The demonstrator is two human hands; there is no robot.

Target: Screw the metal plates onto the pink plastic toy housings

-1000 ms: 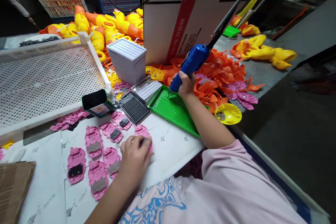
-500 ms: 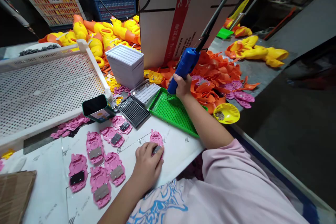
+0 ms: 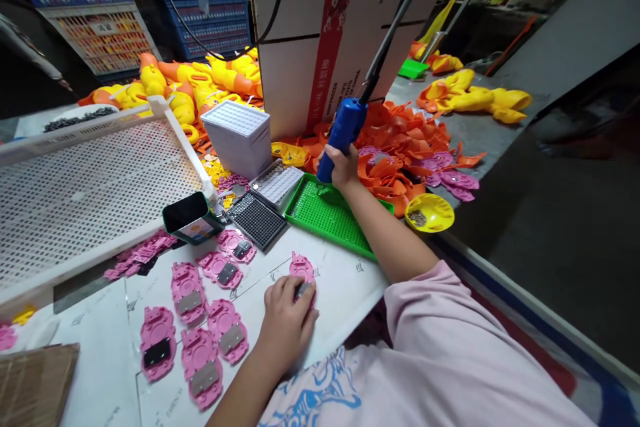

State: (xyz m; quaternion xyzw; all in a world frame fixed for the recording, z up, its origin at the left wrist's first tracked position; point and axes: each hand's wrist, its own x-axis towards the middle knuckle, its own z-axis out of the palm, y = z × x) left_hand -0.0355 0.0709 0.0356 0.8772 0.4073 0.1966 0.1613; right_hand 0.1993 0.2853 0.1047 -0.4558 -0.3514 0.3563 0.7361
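My right hand (image 3: 341, 165) is wrapped round a blue electric screwdriver (image 3: 349, 121), which hangs from a rod above the green perforated tray (image 3: 345, 227). The screwdriver's tip is over the tray's far left part. On the white tabletop, my left hand (image 3: 286, 310) grips a pink plastic part (image 3: 302, 265), its fingers covering the lower half. A dark plate shows on that part between the fingers. To the left lie several like pink parts (image 3: 201, 367), each with a grey or black plate fixed across one end.
A black hole tray (image 3: 257, 220), a white tray (image 3: 277, 181) and a stack of white trays (image 3: 237, 140) stand behind. A dark open box (image 3: 193, 219) is beside a white perforated crate (image 3: 95, 187). Orange pieces (image 3: 400, 160) and a yellow bowl (image 3: 431, 212) lie right.
The whole view has shifted a little. Both hands keep their holds, with the screwdriver still over the green tray and the left fingers still on the pink part.
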